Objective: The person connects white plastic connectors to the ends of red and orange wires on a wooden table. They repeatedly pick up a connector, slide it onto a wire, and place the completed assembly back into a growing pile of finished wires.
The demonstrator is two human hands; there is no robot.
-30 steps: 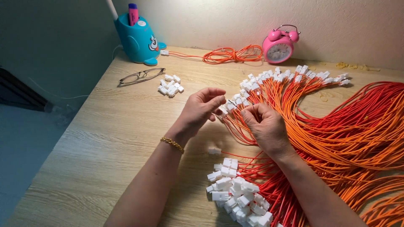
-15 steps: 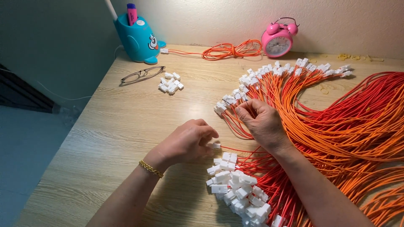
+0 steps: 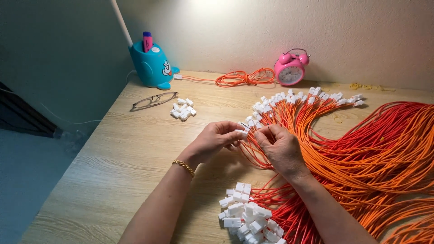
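At the table's centre, the left hand (image 3: 216,140) has come back up from the near pile of white connectors (image 3: 247,217) at six o'clock, fingertips now pinching a white connector (image 3: 241,132). At its three o'clock, the right hand (image 3: 281,147) stays pinched on an orange wire (image 3: 271,132), as half a second ago.
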